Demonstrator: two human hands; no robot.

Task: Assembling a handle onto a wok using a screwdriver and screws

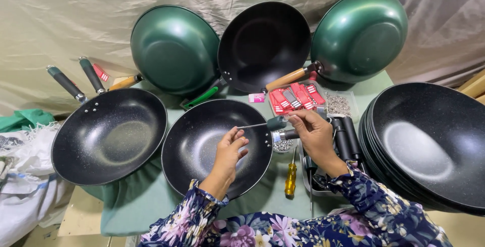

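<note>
On the counter [252, 204], in the head view, a black wok [202, 151] with a speckled non-stick lining is steadied by the left hand [228, 152], whose fingers are curled loosely over the inside near the rim. A screwdriver [262, 124] with a dark grip is pinched in the closed right hand [312, 135], its slim metal shaft laid across to the wall of the wok. A handle fixing seems to be under way; the tip must be seated squarely before turning. Beside lie a yellow screwdriver [290, 178], a tray of small screws [337, 104] and glossy green woks [174, 50].
</note>
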